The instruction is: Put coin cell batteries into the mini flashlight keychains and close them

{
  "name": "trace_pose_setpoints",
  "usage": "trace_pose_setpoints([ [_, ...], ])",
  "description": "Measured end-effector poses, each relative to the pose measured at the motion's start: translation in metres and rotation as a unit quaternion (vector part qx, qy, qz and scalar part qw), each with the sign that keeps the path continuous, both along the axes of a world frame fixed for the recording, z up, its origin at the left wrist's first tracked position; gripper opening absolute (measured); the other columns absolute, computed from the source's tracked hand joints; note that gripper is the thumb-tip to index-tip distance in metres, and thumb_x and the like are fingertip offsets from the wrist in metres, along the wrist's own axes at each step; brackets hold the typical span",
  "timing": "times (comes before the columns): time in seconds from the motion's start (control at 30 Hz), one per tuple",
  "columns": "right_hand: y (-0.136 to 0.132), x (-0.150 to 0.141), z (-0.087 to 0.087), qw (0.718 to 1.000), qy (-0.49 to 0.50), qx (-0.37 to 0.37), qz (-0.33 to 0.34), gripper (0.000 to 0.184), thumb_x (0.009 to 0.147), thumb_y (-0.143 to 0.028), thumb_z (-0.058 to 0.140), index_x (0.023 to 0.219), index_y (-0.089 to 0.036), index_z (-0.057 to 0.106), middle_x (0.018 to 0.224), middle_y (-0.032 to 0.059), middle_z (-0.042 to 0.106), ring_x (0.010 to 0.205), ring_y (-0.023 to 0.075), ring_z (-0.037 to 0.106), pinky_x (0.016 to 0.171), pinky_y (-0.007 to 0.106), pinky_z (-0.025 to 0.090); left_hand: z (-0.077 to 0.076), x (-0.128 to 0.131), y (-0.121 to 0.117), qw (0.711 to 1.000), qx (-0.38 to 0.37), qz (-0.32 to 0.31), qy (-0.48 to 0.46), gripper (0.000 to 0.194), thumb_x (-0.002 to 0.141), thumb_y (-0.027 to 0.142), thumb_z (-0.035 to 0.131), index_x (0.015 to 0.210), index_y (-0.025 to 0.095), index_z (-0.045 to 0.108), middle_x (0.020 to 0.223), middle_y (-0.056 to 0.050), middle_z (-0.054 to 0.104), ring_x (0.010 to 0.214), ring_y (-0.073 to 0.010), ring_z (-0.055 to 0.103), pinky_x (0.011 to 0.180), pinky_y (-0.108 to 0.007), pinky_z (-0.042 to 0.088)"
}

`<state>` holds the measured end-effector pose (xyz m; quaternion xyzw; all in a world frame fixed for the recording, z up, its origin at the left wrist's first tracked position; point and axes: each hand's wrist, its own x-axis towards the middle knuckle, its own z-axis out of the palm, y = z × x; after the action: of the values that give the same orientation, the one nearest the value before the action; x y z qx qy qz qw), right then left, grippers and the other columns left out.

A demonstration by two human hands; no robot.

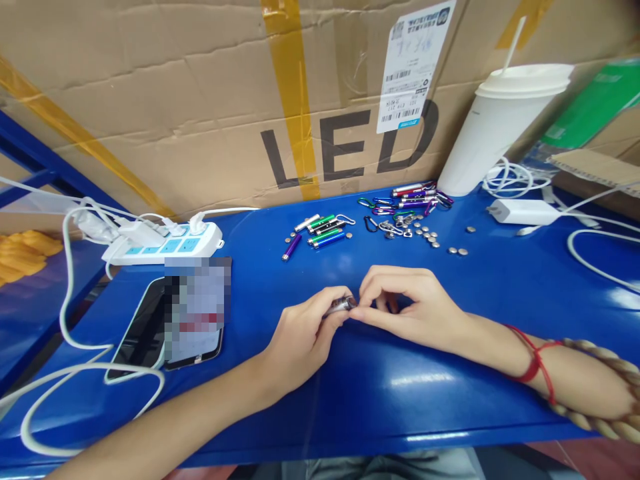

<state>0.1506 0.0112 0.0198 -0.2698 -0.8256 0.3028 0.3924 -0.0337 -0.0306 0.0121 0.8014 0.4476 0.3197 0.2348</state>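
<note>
My left hand (305, 333) is closed around a small silver mini flashlight (340, 306), holding it just above the blue table (380, 393). My right hand (405, 300) pinches the flashlight's right end with thumb and fingertips; what sits between them is too small to make out. Behind my hands lie several coloured mini flashlights (320, 231), a heap of keychain flashlights with carabiner clips (407, 197), and several button cell batteries (425, 235) scattered on the table.
A phone (145, 330) lies at the left with white cables around it. A white power strip (165, 245) sits behind it. A white lidded cup (500, 127), a white charger (523, 211) and a large cardboard box (200, 100) line the back.
</note>
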Motion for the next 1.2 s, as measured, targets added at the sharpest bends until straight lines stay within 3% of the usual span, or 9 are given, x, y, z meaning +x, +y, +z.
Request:
trace_pose_setpoints([
  [0.23,0.0000,0.0002,0.0007,0.999,0.034,0.003,-0.008,0.016,0.074,-0.026,0.070,0.083,-0.014,0.067,0.075,0.0015,0.061,0.045,0.0033,0.047,0.041,0.017,0.040,0.0007,-0.0005,-0.0009,1.000,0.004,0.007,0.006,0.015,0.090,0.017,0.039,0.100,0.019,0.050,0.079,0.000,0.064,0.069,-0.0110,0.061,0.062,-0.018,0.046],
  [0.5,0.0020,0.0006,0.0004,0.993,0.093,-0.065,0.042,0.005,0.072,-0.016,0.071,0.069,-0.013,0.068,0.070,0.0014,0.060,0.053,0.0048,0.051,0.042,0.015,0.041,0.0002,-0.0009,0.0006,1.000,0.021,-0.008,0.010,0.016,0.090,0.018,0.041,0.103,0.018,0.050,0.083,0.000,0.065,0.065,-0.0095,0.060,0.059,-0.016,0.045],
  [0.77,0.0046,0.0022,-0.0027,0.990,0.085,-0.098,0.062,0.006,0.075,-0.014,0.067,0.071,-0.014,0.071,0.070,0.0007,0.057,0.052,0.0040,0.051,0.041,0.015,0.042,-0.0014,-0.0006,0.0010,0.998,0.049,-0.011,0.034,0.017,0.091,0.017,0.041,0.100,0.017,0.055,0.086,-0.001,0.065,0.074,-0.0114,0.060,0.067,-0.020,0.044],
  [0.97,0.0068,0.0038,-0.0037,0.993,0.070,-0.073,0.058,0.009,0.076,-0.011,0.065,0.070,-0.015,0.071,0.073,0.0010,0.058,0.060,0.0050,0.054,0.047,0.014,0.045,0.0020,0.0006,0.0042,0.998,-0.003,-0.032,0.047,0.017,0.091,0.020,0.042,0.098,0.019,0.058,0.083,0.000,0.062,0.078,-0.0135,0.054,0.070,-0.023,0.041],
  [1.2,0.0054,0.0038,-0.0028,0.985,0.094,-0.125,0.067,0.009,0.076,-0.014,0.066,0.068,-0.016,0.070,0.074,0.0006,0.056,0.056,0.0044,0.052,0.044,0.015,0.046,0.0018,-0.0023,0.0040,0.996,-0.020,-0.083,0.003,0.025,0.094,0.016,0.033,0.107,0.018,0.054,0.082,-0.001,0.057,0.077,-0.0123,0.050,0.072,-0.022,0.040],
])
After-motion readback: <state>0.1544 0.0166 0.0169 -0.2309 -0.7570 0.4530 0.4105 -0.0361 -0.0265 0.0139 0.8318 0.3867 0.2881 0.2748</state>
